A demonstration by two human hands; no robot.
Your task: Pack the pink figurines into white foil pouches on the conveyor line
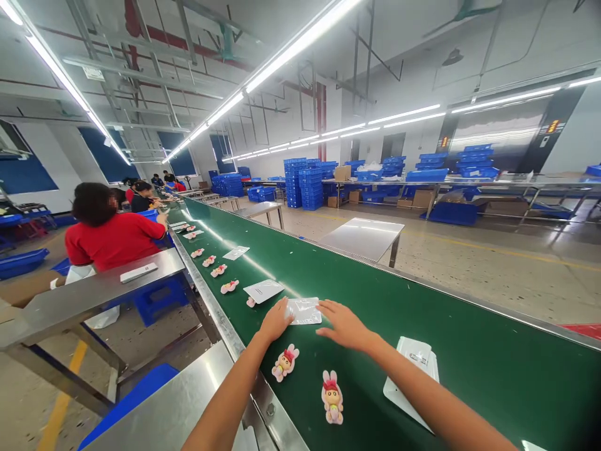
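Note:
A small white plastic pouch (304,311) with a shiny clear face lies in front of me over the green belt. My left hand (276,322) has its fingers closed at the pouch's left edge. My right hand (345,324) is open at the right edge, fingers stretched and thumb apart, the fingertips at or touching the pouch. Nearer to me, two pink rabbit-eared figures (333,397) lie on the belt. Just beyond my left hand, another white pouch (263,290) partly covers a similar figure (251,302).
The green conveyor belt (451,351) runs far ahead, with several figures along its left side. More white pouches (413,373) lie by my right forearm. A co-worker in a red shirt (115,238) sits left, behind a metal table (94,294). Blue crates (300,181) stand beyond the belt.

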